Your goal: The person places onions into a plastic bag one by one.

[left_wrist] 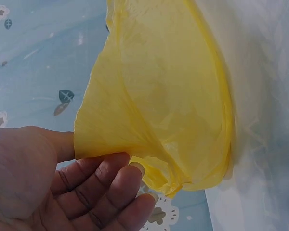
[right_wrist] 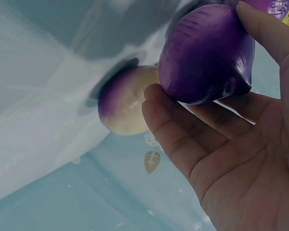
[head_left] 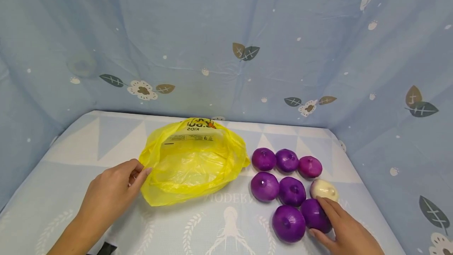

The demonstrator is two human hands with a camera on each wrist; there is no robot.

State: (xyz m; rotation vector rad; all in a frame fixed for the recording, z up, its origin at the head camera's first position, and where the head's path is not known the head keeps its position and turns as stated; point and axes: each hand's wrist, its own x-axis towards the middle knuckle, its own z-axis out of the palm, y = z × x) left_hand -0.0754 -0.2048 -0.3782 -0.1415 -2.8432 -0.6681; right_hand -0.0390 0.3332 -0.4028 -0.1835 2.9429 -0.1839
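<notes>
Yellow plastic bag (head_left: 192,164), one: on the worktop (head_left: 159,231), left of the onions; mouth held wide towards the wearer; dark lettering, including "KIDS" in mirror image, and a small orange figure near its far edge.

Left hand (head_left: 112,186), one: thumb and fingers pinching the bag's near left rim.

Right hand (head_left: 348,229), one: thumb and fingers curled about a gripped purple onion (head_left: 315,216), thumb on the near side. Whether this onion touches the worktop cannot be told.

Onions, eight in all, grouped right of the bag. Far row: a purple onion at left (head_left: 263,159), a second purple onion beside it (head_left: 287,160) and a magenta onion at right (head_left: 310,167). Middle row: a lighter purple onion (head_left: 264,186), a dark purple onion (head_left: 292,191) and a pale onion (head_left: 324,189), the last just beyond the gripped one and showing a purple flank in the right wrist view. Near row: a large purple onion (head_left: 288,224), just left of the gripped one.

Backdrop cloth (head_left: 198,42), blue, with leaves and flowers, behind the worktop and at both sides.
</notes>
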